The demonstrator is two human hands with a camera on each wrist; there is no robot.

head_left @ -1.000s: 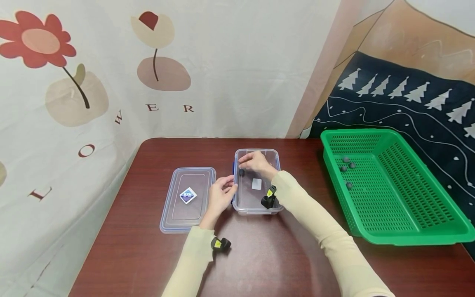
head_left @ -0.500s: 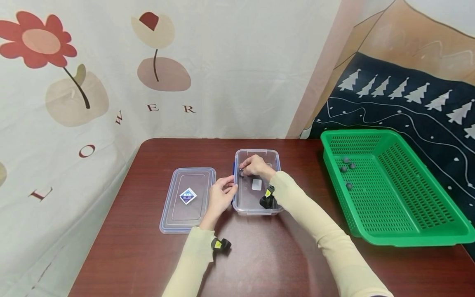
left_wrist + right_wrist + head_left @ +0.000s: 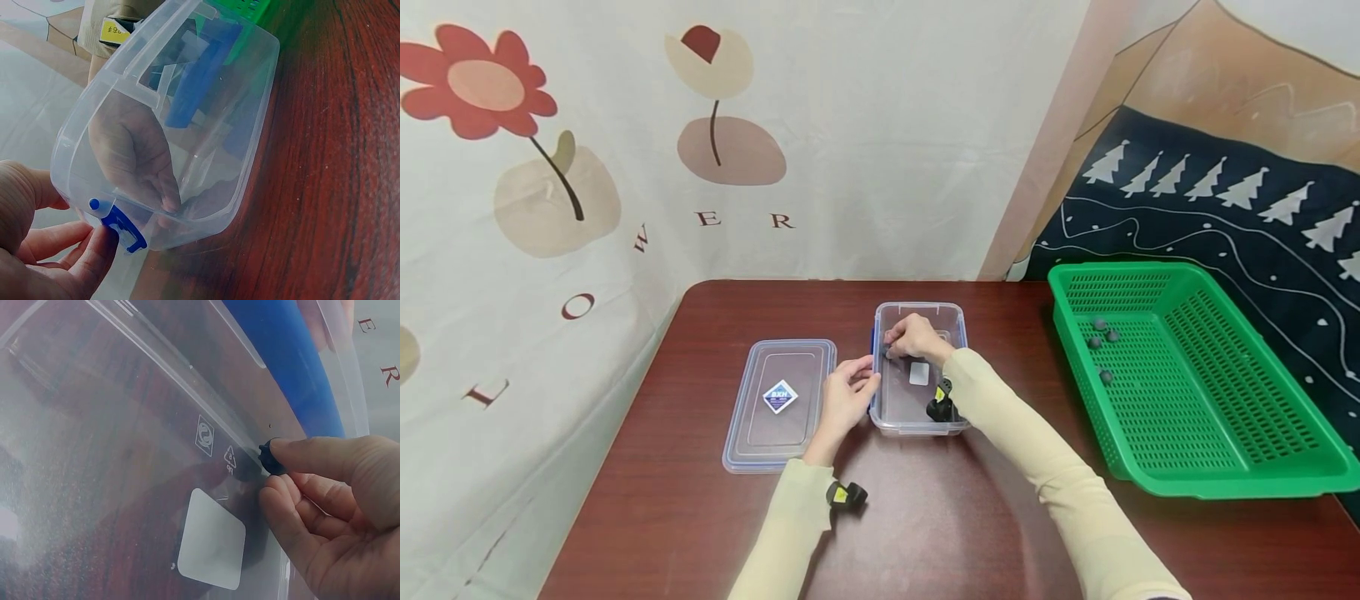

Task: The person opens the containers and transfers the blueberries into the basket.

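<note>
A clear plastic food box with blue side latches stands lidless on the table. My right hand reaches inside it, by its left wall. Between thumb and forefinger it pinches a blueberry, dark blue with a small crown, low over the box floor near a white square label. My left hand steadies the box from its left side. In the left wrist view its thumb is at the rim and its fingers are against a blue latch.
The clear lid, with a diamond sticker, lies flat left of the box. At the right stands a green slotted basket, several blueberries in it. A printed cloth hangs behind the table.
My right hand has lowered slightly toward the box's left wall and closed its fingertips on the blueberry lying there. The left hand, lid and basket stay as they were.
</note>
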